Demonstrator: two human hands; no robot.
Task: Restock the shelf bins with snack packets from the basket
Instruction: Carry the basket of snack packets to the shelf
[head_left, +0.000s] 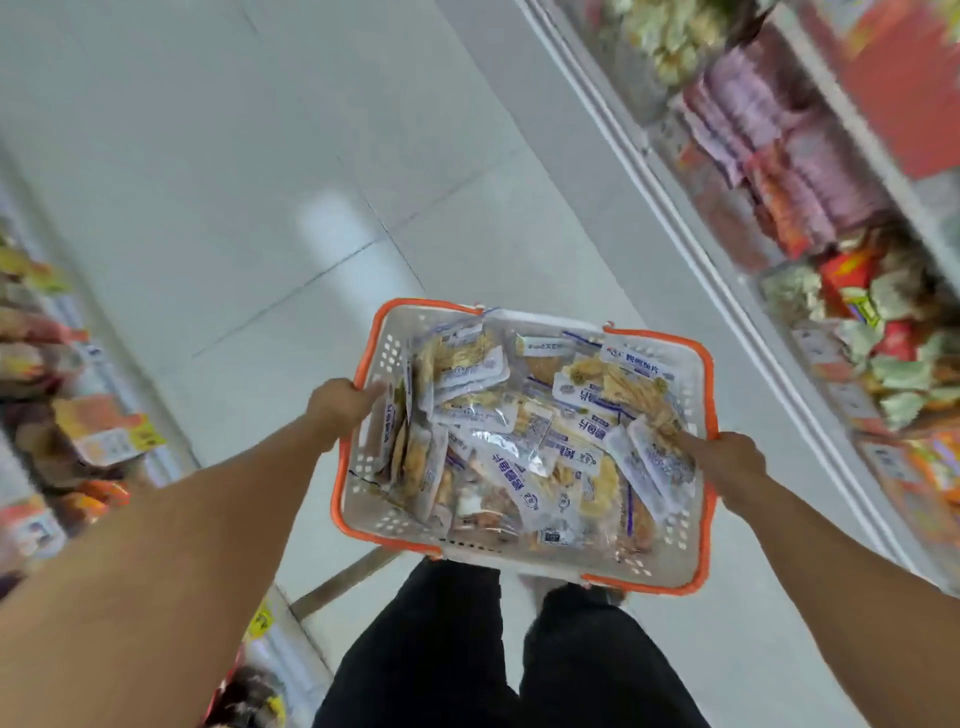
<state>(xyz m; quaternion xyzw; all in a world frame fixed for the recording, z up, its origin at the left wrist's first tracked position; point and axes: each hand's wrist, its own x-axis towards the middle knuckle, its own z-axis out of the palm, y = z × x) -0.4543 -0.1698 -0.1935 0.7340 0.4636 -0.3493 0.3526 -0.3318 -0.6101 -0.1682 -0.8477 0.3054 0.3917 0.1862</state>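
Grey floor tiles (260, 156) fill the upper left and centre of the frame and form the aisle surface.

Shelf bins (831, 260) run along the right edge of the frame from top to lower right. They hold mixed packets in purple, red and green wrappers; blur hides the detail. A second shelf (62, 389) with orange and yellow packs occupies the left edge.

Basket (530, 447): white perforated plastic with an orange rim, held above the floor at lower centre of the frame, in front of the dark trousers (509, 649). It touches neither shelf.

Snack packets (519, 431): clear wrappers with white and blue labels, piled loosely in the basket up to about rim level.

Task status: judged from the full basket, restocking has not begun. No packet is in either hand, and all packets remain to be moved into the bins. Which bin is the target cannot be told.

Left hand (340, 405): arm extended forward from the lower left, fingers curled around the left rim of the basket.

Right hand (727, 462): arm extended from the lower right, fingers wrapped over the right rim, with the thumb resting near the packets. Both hands carry the basket roughly level.
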